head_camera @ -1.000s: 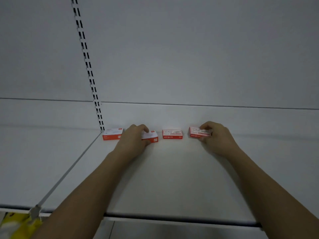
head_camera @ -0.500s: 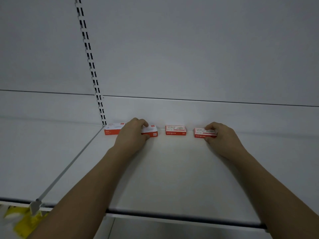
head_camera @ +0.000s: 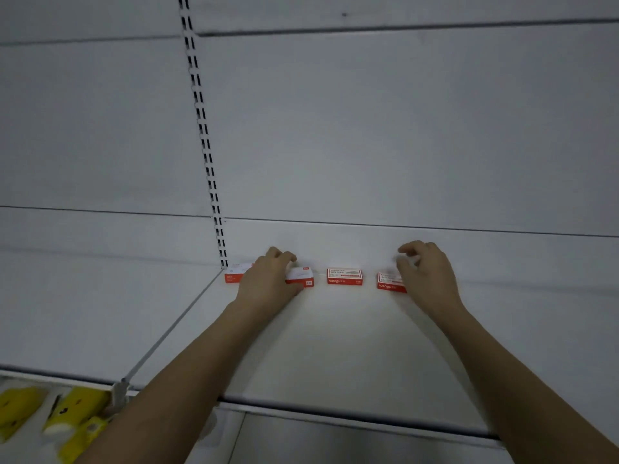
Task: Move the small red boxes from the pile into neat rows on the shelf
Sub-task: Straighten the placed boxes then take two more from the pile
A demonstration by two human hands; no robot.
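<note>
Red boxes (head_camera: 345,276) at shelf (head_camera: 335,346) back edge: light, stiff card; pinch long sides. Left grip (head_camera: 271,279) holds 2nd box (head_camera: 301,277); right grip (head_camera: 425,272) hovers loosely curled, holding nothing.

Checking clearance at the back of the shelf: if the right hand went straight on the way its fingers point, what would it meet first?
Probably the shelf's white back panel; the right hand sits above the rightmost red box, though depth is unclear.

The third red box (head_camera: 344,276) and the fourth red box (head_camera: 388,282) each read "wengu" along the front.
</note>
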